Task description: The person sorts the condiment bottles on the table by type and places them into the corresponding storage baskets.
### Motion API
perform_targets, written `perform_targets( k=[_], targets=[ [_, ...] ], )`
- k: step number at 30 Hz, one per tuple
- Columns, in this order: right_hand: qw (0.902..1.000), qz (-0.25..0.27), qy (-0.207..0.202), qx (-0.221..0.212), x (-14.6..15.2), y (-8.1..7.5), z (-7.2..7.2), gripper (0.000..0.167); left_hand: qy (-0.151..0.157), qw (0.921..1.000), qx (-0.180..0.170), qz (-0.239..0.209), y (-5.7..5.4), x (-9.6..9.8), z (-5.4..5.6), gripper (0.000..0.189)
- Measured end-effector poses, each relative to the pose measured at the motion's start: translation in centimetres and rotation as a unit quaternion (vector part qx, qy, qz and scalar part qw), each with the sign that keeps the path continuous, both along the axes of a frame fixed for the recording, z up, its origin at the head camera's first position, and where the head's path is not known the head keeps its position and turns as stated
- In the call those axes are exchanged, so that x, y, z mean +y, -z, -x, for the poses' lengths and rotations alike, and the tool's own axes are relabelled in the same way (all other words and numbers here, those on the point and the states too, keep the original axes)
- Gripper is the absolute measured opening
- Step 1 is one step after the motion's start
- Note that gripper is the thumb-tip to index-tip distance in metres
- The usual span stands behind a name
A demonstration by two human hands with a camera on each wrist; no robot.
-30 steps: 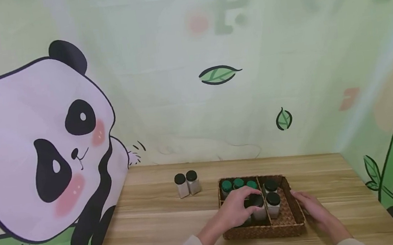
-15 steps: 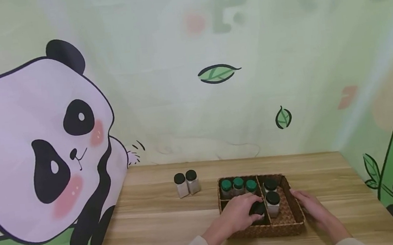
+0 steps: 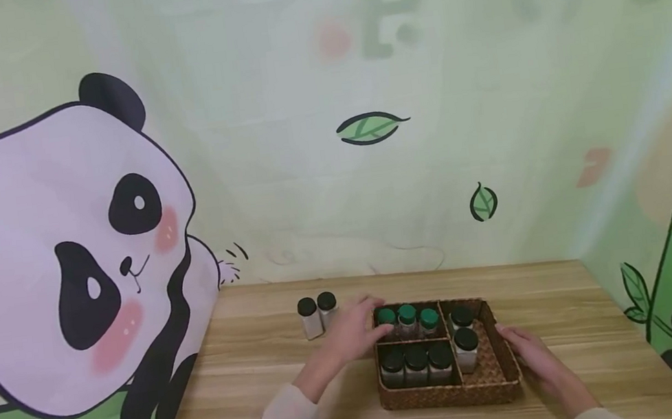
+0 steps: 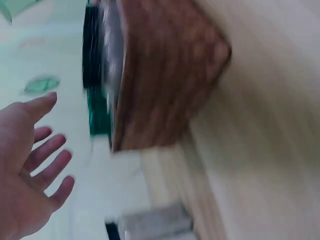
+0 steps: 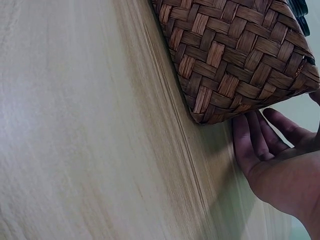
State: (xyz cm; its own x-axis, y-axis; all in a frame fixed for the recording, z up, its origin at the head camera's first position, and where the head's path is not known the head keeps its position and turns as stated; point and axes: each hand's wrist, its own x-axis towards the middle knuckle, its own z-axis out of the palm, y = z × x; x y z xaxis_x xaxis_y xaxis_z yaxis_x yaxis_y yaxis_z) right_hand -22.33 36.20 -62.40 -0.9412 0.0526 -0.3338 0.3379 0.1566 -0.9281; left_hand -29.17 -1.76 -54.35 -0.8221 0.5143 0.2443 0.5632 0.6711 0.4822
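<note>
A brown woven basket (image 3: 450,395) with dividers stands on the table. Three green-capped jars (image 3: 407,319) occupy its back left compartment, three black-capped jars (image 3: 416,364) the front left one. Two more black-capped jars (image 3: 466,348) are in the right compartment. My left hand (image 3: 350,331) is over the basket's back left corner, fingers spread and holding nothing; the left wrist view shows its loose fingers (image 4: 50,167) apart from the basket. My right hand (image 3: 536,356) touches the basket's right wall with extended fingers (image 5: 245,140).
Two clear jars with black caps (image 3: 309,317) stand side by side on the wooden table (image 3: 253,357), left of the basket; my left hand partly covers one. Behind the table hangs a green panda-print backdrop (image 3: 282,174).
My left hand has let go of a black-capped jar in the front left compartment and moved left and back, uncovering three jars there. My right hand stays at the basket's side.
</note>
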Motion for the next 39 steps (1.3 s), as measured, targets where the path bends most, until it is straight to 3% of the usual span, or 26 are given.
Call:
perform_targets(
  k=[3, 7, 15, 22, 25, 30, 39],
  targets=[
    [1.0, -0.007, -0.004, 0.001, 0.1, -0.1, 0.0, 0.087, -0.069, 0.9967, 0.042, -0.005, -0.6, -2.5, 1.5, 0.061],
    [0.9999, -0.013, -0.007, 0.006, 0.3, -0.1, 0.1, 0.085, -0.124, 0.9901, 0.058, -0.03, -0.6, -5.0, 2.9, 0.071],
    [0.9998, -0.007, 0.007, 0.017, 0.1, 0.5, 0.1, 0.079, -0.179, 0.9834, -0.007, -0.027, 1.7, -6.6, 3.4, 0.072],
    [0.9997, -0.017, 0.003, 0.019, -0.3, 0.4, 0.1, 0.083, -0.234, 0.9717, -0.003, -0.03, 3.4, -6.6, 3.7, 0.058],
    [0.9995, -0.028, 0.003, 0.017, -0.3, 0.3, 0.1, 0.084, -0.243, 0.9699, -0.005, -0.018, 3.4, -6.8, 3.7, 0.056],
    [0.9991, -0.041, 0.001, 0.012, 0.0, 0.1, 0.2, 0.088, -0.226, 0.9741, -0.009, -0.002, 3.2, -7.2, 3.7, 0.053],
    [0.9997, -0.016, 0.008, 0.016, 0.2, 0.6, 0.3, 0.084, -0.218, 0.9757, -0.025, 0.0, 3.1, -7.0, 4.0, 0.043]
  ],
)
